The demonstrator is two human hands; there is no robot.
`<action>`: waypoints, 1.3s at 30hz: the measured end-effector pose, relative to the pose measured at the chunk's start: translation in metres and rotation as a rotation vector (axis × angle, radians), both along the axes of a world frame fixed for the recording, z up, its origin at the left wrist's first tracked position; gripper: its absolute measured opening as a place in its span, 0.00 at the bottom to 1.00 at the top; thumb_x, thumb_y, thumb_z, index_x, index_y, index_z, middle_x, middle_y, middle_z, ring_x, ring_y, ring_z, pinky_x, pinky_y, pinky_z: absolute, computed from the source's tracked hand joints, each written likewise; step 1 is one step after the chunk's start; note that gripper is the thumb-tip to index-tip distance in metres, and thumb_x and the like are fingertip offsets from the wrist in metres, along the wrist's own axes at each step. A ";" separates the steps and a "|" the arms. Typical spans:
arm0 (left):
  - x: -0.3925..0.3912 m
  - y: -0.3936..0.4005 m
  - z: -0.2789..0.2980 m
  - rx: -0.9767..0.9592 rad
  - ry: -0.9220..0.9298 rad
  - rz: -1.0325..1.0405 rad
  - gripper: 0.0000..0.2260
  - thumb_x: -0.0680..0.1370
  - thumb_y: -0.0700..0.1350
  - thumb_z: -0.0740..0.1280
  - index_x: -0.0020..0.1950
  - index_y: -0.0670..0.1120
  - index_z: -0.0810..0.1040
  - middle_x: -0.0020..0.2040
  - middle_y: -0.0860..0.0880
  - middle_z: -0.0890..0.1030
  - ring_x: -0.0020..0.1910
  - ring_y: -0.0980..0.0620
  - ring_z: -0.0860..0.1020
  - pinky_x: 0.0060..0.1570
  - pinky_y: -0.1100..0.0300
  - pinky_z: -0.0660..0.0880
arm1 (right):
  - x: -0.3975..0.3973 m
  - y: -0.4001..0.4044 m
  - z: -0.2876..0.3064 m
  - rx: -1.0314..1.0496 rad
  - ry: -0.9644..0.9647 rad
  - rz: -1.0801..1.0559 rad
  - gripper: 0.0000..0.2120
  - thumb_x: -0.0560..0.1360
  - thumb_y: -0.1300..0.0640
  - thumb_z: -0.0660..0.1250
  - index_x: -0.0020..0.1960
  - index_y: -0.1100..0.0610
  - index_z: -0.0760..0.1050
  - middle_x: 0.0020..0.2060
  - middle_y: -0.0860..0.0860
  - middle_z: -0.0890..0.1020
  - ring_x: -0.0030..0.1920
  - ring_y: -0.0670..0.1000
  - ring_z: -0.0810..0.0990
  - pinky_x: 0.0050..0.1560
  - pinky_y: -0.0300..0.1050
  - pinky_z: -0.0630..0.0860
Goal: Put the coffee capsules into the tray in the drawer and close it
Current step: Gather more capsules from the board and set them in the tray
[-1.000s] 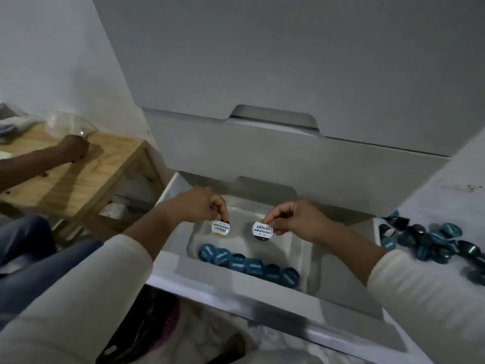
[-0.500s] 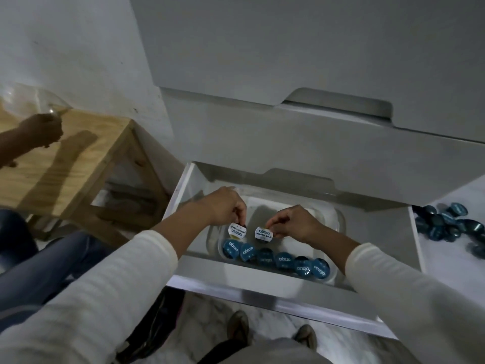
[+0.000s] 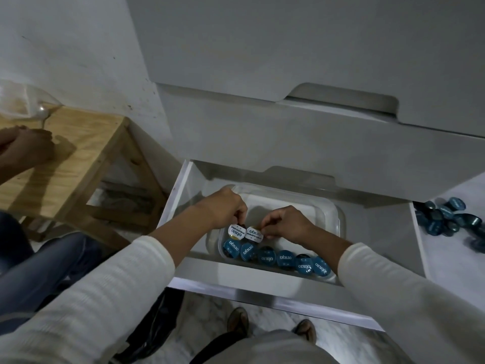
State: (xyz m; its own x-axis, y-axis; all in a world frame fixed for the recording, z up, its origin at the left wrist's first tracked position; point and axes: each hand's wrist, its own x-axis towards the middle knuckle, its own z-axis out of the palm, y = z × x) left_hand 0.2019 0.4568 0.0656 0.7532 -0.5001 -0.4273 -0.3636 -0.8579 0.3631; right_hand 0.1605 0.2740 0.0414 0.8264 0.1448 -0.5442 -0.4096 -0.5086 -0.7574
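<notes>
Here your left hand [image 3: 223, 210] pinches one white-lidded capsule [image 3: 235, 231] and your right hand [image 3: 284, 223] pinches another [image 3: 254, 234]; both grips are closed on the capsule rims, the lids touching or nearly so between your fingertips. Just below the grips lies a row of blue capsules [image 3: 275, 257] along the near wall of the tray [image 3: 325, 206], which sits in the open drawer [image 3: 183, 185]. Likely faults: released from above the floor, either capsule may tip onto the blue row or roll; the two may knock each other askew, being so close. Both wrists are bent downward, knuckles up, forearms converging from either side over the drawer front. More blue capsules [image 3: 446, 219] wait on the floor, well right of your right grip; the drawer cannot close yet.
</notes>
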 end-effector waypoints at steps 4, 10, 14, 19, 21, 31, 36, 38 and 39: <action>-0.005 0.000 0.003 0.000 -0.019 0.011 0.09 0.74 0.37 0.66 0.45 0.49 0.83 0.44 0.51 0.76 0.45 0.52 0.79 0.43 0.64 0.72 | -0.002 -0.002 0.000 0.024 -0.014 0.010 0.09 0.67 0.69 0.71 0.36 0.56 0.77 0.34 0.54 0.80 0.34 0.49 0.79 0.42 0.38 0.80; -0.016 0.001 0.015 0.019 -0.028 0.071 0.08 0.77 0.44 0.65 0.54 0.49 0.80 0.58 0.46 0.77 0.52 0.49 0.79 0.51 0.59 0.76 | -0.006 0.001 0.008 -0.173 -0.195 0.101 0.08 0.72 0.59 0.68 0.51 0.54 0.78 0.47 0.51 0.81 0.49 0.50 0.78 0.50 0.39 0.75; -0.028 -0.001 0.025 0.061 -0.147 0.104 0.12 0.80 0.46 0.58 0.60 0.48 0.76 0.58 0.47 0.77 0.53 0.49 0.77 0.43 0.61 0.69 | -0.016 0.007 0.020 -0.404 -0.361 0.265 0.18 0.77 0.57 0.60 0.66 0.58 0.69 0.63 0.57 0.75 0.62 0.54 0.74 0.61 0.42 0.68; -0.046 -0.014 0.021 0.105 -0.329 0.177 0.16 0.80 0.44 0.56 0.68 0.44 0.67 0.64 0.44 0.73 0.59 0.47 0.76 0.48 0.57 0.75 | -0.037 0.013 0.030 -0.537 -0.536 0.252 0.23 0.79 0.53 0.55 0.71 0.61 0.59 0.71 0.57 0.64 0.70 0.55 0.64 0.69 0.46 0.64; -0.054 -0.023 0.021 0.027 -0.376 0.217 0.19 0.81 0.44 0.56 0.71 0.42 0.63 0.68 0.43 0.69 0.65 0.47 0.70 0.61 0.57 0.72 | -0.046 0.012 0.034 -0.588 -0.640 0.232 0.25 0.79 0.52 0.53 0.72 0.62 0.57 0.72 0.58 0.63 0.73 0.55 0.60 0.72 0.45 0.58; -0.098 -0.084 0.036 -0.161 -0.510 0.299 0.23 0.82 0.48 0.51 0.75 0.43 0.52 0.75 0.45 0.59 0.74 0.50 0.57 0.72 0.61 0.57 | -0.085 -0.023 0.054 -0.850 -0.813 -0.010 0.22 0.73 0.49 0.56 0.60 0.62 0.74 0.56 0.57 0.81 0.58 0.54 0.80 0.57 0.46 0.75; -0.108 -0.135 0.046 -0.277 -0.486 0.214 0.22 0.82 0.48 0.51 0.75 0.43 0.54 0.73 0.45 0.62 0.74 0.49 0.59 0.69 0.60 0.62 | -0.103 -0.071 0.062 -0.872 -0.824 -0.145 0.24 0.75 0.49 0.51 0.61 0.64 0.73 0.58 0.60 0.79 0.60 0.57 0.78 0.55 0.51 0.79; -0.113 -0.159 0.051 -0.311 -0.480 0.162 0.22 0.82 0.48 0.51 0.76 0.43 0.54 0.73 0.45 0.62 0.73 0.49 0.60 0.68 0.60 0.63 | -0.110 -0.096 0.063 -0.860 -0.842 -0.198 0.23 0.75 0.50 0.52 0.62 0.64 0.72 0.58 0.61 0.79 0.60 0.58 0.78 0.55 0.50 0.79; -0.115 -0.171 0.052 -0.326 -0.469 0.142 0.22 0.82 0.48 0.51 0.76 0.44 0.53 0.73 0.46 0.62 0.73 0.50 0.60 0.68 0.61 0.63 | -0.114 -0.109 0.065 -0.855 -0.847 -0.225 0.22 0.75 0.51 0.53 0.61 0.64 0.72 0.58 0.60 0.79 0.59 0.58 0.78 0.54 0.48 0.79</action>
State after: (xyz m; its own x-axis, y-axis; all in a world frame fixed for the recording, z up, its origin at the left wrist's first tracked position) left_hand 0.0873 0.2855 0.1178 0.8940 -0.4299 0.1266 -0.4386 -0.7810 0.4446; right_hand 0.0466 0.1645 0.1069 0.9261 -0.1870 0.3278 -0.0924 -0.9545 -0.2834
